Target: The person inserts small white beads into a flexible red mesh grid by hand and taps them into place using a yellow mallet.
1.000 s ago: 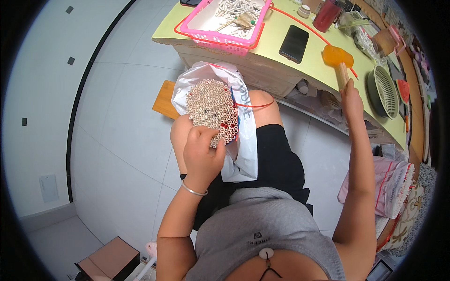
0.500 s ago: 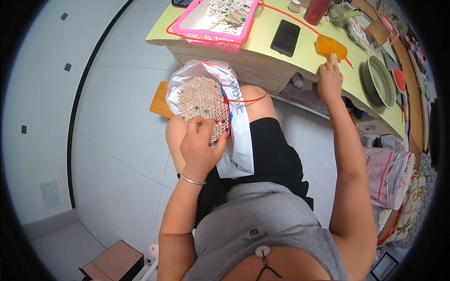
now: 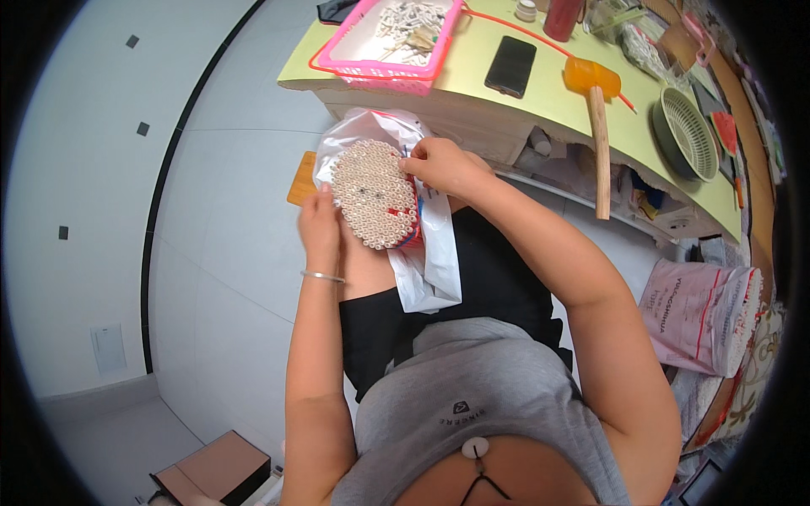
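A packed round bundle of thin pale tubes (image 3: 371, 173), their ends facing up, stands in a white plastic bag (image 3: 440, 261) between my knees. A few dark and red spots show among the ends. My left hand (image 3: 320, 226) holds the bundle's left edge with bent fingers. At its upper right side, my right hand (image 3: 437, 163) grips the rim, with the fingertips partly hidden. A mallet (image 3: 599, 143) with an orange head and wooden handle lies on the table, its handle sticking out over the front edge.
On the yellow-green table (image 3: 460, 101) are a pink basket (image 3: 384, 78) of short white pieces, a black phone (image 3: 511, 66) and a green strainer bowl (image 3: 685, 135). A wooden stool (image 3: 302, 179) shows beside the bag. A pink-white sack (image 3: 696, 316) stands at right.
My right hand has left the mallet and moved left to the bundle. My left hand has shifted from the bundle's top to its left side. The view has shifted slightly.
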The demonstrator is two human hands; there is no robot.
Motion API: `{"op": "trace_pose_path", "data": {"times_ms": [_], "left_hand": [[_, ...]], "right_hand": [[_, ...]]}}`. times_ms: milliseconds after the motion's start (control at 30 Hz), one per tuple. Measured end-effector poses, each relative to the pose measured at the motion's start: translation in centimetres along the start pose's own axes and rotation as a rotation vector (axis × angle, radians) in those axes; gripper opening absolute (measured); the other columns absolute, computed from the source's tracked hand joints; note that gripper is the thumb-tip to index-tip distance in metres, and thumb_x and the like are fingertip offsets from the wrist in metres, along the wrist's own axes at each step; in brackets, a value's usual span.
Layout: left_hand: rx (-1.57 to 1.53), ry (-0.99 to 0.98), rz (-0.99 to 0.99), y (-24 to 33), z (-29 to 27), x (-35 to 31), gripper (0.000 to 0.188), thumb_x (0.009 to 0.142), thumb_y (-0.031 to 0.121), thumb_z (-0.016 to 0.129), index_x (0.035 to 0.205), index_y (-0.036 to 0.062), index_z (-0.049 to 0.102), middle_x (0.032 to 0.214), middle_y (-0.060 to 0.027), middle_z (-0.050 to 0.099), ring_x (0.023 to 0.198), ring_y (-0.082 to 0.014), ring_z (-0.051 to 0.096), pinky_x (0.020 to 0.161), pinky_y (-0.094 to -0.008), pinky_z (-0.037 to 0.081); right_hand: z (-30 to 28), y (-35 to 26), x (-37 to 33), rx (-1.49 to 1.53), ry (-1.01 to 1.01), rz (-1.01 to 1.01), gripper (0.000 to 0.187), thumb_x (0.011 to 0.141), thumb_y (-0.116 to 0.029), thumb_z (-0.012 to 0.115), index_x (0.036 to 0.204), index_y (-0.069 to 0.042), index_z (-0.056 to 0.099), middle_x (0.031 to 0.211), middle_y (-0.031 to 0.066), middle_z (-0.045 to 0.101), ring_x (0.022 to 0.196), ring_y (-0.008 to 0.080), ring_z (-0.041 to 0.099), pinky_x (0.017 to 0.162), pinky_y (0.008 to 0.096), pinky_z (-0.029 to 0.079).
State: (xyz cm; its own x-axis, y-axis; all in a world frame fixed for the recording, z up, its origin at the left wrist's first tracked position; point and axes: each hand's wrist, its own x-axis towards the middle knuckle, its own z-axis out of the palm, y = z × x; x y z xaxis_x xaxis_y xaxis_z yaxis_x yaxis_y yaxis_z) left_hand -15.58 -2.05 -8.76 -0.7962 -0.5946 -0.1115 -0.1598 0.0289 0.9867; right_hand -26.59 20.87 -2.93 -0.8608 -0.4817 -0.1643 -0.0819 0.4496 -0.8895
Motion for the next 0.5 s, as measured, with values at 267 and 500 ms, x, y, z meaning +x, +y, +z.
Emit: {"op": "trace_pose_path", "data": {"times_ms": [267, 500], "left_hand": [[-0.214, -0.221, -0.529, 2.9, 0.3, 2.4, 0.029, 0.090, 0.042, 0.063, 0.083, 0.0141, 0.057, 0.065, 0.0039, 0.045, 0.043, -0.0045, 0.027, 0.039, -0.0231, 0.017], [-0.059, -0.342, -0.475, 4.0, 1.3, 1.7, 0.033, 0.087, 0.045, 0.063, 0.074, 0.0168, 0.054, 0.052, 0.0092, 0.037, 0.040, -0.0047, 0.023, 0.038, -0.0236, 0.017]], "right_hand": [[-0.3, 1.0, 3.1, 0.153, -0.127, 0.277, 0.029, 0.078, -0.023, 0.075, 0.085, 0.005, 0.068, 0.074, 0.0109, 0.064, 0.063, 0.0180, 0.063, 0.058, 0.0317, 0.055], [-0.7, 0.3, 3.7, 0.121, -0.225, 0.327, 0.026, 0.074, -0.014, 0.074, 0.089, 0.005, 0.067, 0.076, 0.0124, 0.065, 0.058, 0.0197, 0.063, 0.055, 0.0320, 0.057]]}}
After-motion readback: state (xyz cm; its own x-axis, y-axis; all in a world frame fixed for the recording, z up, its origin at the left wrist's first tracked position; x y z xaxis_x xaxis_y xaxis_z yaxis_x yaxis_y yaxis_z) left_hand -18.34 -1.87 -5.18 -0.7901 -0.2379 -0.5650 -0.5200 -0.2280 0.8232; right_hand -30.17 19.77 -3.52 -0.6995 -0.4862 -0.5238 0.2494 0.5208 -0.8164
